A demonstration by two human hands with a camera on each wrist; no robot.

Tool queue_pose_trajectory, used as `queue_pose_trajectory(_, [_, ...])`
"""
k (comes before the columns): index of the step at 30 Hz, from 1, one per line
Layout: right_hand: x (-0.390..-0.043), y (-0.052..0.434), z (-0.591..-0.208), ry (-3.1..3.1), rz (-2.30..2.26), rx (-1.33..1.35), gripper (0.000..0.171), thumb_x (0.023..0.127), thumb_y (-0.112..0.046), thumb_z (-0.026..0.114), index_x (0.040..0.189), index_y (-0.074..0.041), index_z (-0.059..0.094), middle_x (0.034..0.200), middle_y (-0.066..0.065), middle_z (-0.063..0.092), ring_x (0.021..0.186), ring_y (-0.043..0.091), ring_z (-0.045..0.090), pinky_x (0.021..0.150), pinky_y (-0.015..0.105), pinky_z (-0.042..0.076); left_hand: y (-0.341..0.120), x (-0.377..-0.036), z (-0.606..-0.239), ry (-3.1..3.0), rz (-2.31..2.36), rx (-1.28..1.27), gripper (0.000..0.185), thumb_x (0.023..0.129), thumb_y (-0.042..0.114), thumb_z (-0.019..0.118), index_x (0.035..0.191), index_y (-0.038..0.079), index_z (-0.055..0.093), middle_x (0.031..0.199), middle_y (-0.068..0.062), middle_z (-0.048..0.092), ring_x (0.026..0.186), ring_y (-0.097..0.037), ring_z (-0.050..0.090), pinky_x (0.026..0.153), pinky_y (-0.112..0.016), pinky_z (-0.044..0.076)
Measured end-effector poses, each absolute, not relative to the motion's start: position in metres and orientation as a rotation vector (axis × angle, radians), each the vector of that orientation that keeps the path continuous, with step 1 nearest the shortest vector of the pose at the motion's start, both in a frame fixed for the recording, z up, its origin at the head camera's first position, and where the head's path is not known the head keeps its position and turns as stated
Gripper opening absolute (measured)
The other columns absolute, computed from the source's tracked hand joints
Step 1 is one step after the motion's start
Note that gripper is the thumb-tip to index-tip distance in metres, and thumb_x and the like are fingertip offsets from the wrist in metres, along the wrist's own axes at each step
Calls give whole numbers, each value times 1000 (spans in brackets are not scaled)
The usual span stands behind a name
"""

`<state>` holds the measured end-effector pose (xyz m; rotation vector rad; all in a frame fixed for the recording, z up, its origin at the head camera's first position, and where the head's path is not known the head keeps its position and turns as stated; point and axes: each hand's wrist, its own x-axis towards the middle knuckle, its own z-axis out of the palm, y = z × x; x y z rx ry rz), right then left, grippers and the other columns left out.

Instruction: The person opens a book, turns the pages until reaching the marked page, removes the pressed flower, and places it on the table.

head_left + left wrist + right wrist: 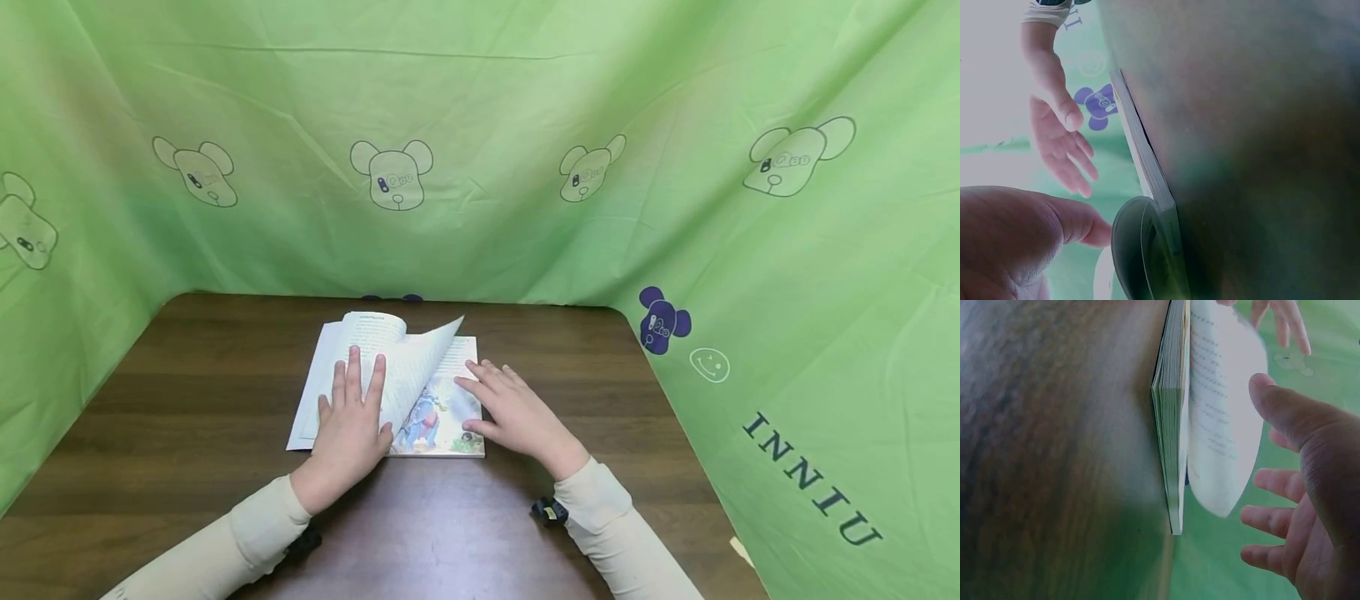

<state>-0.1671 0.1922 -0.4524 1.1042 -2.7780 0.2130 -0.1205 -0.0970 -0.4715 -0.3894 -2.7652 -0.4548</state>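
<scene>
An illustrated book (442, 429) lies spread on the table, a colour picture of a blue animal on its right page. One page (1222, 425) stands partly lifted between the two sides, its free corner up toward the right. My left hand (348, 433) lies with spread, straight fingers on the left pages, thumb near the middle of the book. In the left wrist view its thumb is at the curved pages (1138, 250). Over the right edge of the book is my right hand (513, 412), fingers extended and spread, nothing between them; the right wrist view shows it apart from the lifted page.
The brown wooden table (210, 375) surrounds the book. A green curtain (480, 92) printed with bear heads hangs behind and along both sides. Each wrist carries a black strap device, such as the one at the right cuff (550, 512).
</scene>
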Motion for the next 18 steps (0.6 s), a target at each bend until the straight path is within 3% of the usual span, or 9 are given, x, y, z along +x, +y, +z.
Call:
queue_pose_trajectory(3, [-167,192,-453,-2807,229,1114,72,94,-50,70,155,-18,46,164,13,36,150,39,36,121,59,26,-100,-121,-471,-2782,-411,-402,109,80,23,83,164,10,16,170,-25,-4,152,-55,6,103,-85,22])
queue_pose_trajectory(7, [-166,192,-455,-2819,239,1132,75,94,-52,70,155,-19,44,165,12,36,150,41,34,121,60,25,-103,-121,-471,-2824,-391,-444,105,82,22,80,165,12,16,171,-21,-3,154,-53,-1,109,-83,9])
queue_pose_trajectory(11, [-166,192,-456,-2838,238,1149,75,93,-54,69,156,-20,44,165,13,35,152,41,32,122,60,23,-106,-123,-471,-2861,-404,-482,101,83,21,78,165,11,18,172,-20,2,155,-51,-1,110,-82,4])
queue_pose_trajectory(18, [-167,192,-460,-2894,246,1151,78,92,-57,69,157,-21,44,167,11,30,154,41,26,123,60,19,-112,-125,-470,-2865,-406,-558,96,82,18,75,164,12,24,171,-19,14,154,-52,9,111,-82,8])
